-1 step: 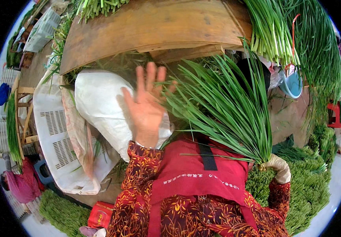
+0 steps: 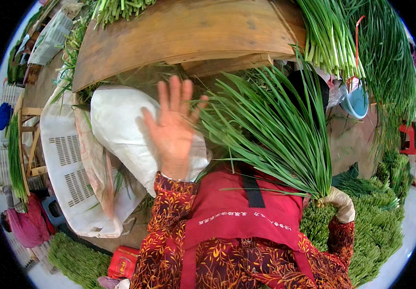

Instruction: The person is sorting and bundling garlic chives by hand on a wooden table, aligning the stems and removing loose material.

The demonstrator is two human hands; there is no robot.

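Observation:
My left hand [image 2: 171, 129] is bare and raised in the middle, palm showing and fingers spread, slightly blurred. It holds nothing and is beside the leaf tips of a bunch of garlic chives [image 2: 277, 130]. My right hand [image 2: 337, 204], in a pale glove, is closed around the gathered base of that bunch at the right. From there the long green leaves fan out up and to the left, across my red apron [image 2: 239, 219]. Behind my left hand lies a white woven sack [image 2: 121, 118]; the hand covers part of it.
A wooden tabletop [image 2: 188, 36] spans the far side, with cut green bunches [image 2: 330, 41] at its right end. At left stands a white plastic crate [image 2: 63, 159]. Piled greens [image 2: 371, 226] lie at right, below a blue bucket [image 2: 355, 102]. A person [image 2: 27, 221] is far left.
My left hand has shifted slightly to the left, its fingers still spread, away from the leaf tips. My right hand and the garlic chives stay in place.

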